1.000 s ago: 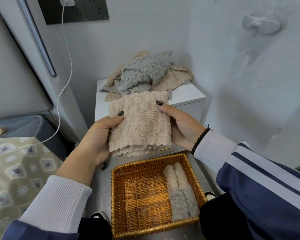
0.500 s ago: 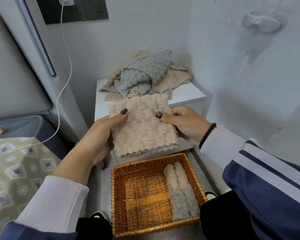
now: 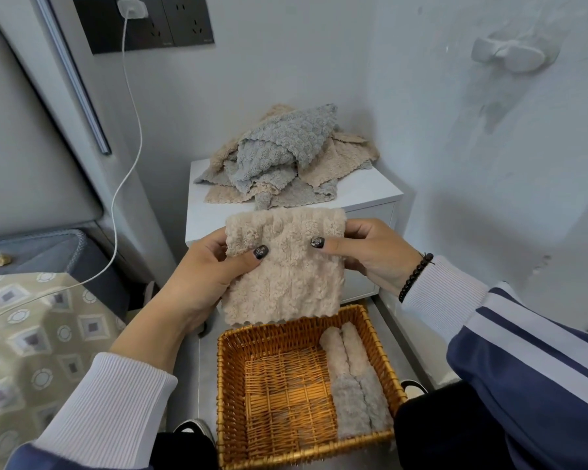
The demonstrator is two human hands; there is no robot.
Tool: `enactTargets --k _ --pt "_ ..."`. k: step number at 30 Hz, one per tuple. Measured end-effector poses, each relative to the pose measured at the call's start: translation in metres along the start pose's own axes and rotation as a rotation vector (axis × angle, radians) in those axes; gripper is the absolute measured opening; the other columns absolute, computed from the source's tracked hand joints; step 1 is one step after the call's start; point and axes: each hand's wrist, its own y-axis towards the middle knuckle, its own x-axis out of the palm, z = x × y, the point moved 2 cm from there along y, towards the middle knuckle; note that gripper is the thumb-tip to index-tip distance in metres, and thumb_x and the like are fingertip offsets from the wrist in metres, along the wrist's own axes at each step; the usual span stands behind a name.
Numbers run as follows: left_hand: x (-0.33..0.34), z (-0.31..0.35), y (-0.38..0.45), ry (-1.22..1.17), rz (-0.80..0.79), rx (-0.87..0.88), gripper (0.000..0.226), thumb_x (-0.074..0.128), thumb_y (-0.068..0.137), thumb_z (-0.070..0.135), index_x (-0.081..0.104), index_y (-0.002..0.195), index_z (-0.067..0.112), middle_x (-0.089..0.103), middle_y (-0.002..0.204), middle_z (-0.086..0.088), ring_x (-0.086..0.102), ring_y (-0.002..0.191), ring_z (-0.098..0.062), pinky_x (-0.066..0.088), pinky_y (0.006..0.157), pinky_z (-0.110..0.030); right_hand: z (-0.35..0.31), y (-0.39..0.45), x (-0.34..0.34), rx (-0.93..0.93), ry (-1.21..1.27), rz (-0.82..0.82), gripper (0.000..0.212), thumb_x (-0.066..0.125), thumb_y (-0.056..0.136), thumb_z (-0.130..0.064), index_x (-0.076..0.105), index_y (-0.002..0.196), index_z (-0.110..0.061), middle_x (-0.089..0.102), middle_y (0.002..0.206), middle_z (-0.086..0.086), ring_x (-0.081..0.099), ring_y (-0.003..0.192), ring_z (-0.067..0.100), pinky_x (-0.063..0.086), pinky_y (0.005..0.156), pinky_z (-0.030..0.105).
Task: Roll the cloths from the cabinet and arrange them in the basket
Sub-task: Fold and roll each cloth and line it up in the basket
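A folded beige fleece cloth (image 3: 286, 276) hangs in the air above the wicker basket (image 3: 228, 385). My left hand (image 3: 204, 276) pinches its upper left edge and my right hand (image 3: 370, 256) pinches its upper right edge, both thumbs on the front. The top of the cloth is curled over into the start of a roll. In the basket, rolled cloths (image 3: 353, 378), beige and grey, lie along the right side. A heap of grey and beige cloths (image 3: 286, 157) sits on the white cabinet (image 3: 364, 195) behind.
The basket stands on a grey surface just below the cabinet front. A bed with patterned bedding (image 3: 31, 334) lies at the left. A white charger cable (image 3: 129, 130) hangs from the wall socket. The wall at the right carries a white hook (image 3: 506, 56).
The cloth's top edge has been curled down, so the hanging part is shorter. Both thumbs moved lower and closer to the middle of the cloth.
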Motion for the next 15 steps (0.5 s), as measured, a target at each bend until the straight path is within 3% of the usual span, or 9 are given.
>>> enactTargets --k 7,12,15 --pt "0.0030 -0.0052 -0.0069 -0.009 -0.043 -0.018 0.015 0.069 0.072 0.018 0.081 0.082 0.019 0.077 0.094 -0.007 0.074 0.085 -0.019 0.058 0.067 -0.024 0.0092 -0.0057 -0.0035 -0.042 -0.067 0.021 0.031 0.078 0.059 -0.024 0.074 0.088 -0.014 0.075 0.092 0.008 0.070 0.086 0.021 0.058 0.082 0.036" --pt "0.0048 -0.0087 -0.0038 -0.040 0.062 0.050 0.023 0.069 0.075 0.017 0.076 0.096 0.014 0.076 0.101 -0.010 0.074 0.092 -0.021 0.060 0.069 -0.026 0.0086 -0.0056 -0.0073 -0.089 -0.078 0.072 0.016 0.076 0.072 -0.016 0.074 0.088 -0.017 0.075 0.088 0.003 0.071 0.081 0.016 0.059 0.076 0.032" --pt "0.0078 -0.0083 -0.0021 -0.015 0.031 0.082 0.029 0.068 0.078 0.020 0.072 0.107 0.017 0.075 0.106 -0.008 0.073 0.096 -0.022 0.059 0.070 -0.025 0.0098 -0.0046 -0.0060 -0.087 -0.067 0.098 0.014 0.072 0.081 -0.009 0.072 0.092 -0.017 0.076 0.090 -0.001 0.071 0.084 0.013 0.059 0.074 0.026"
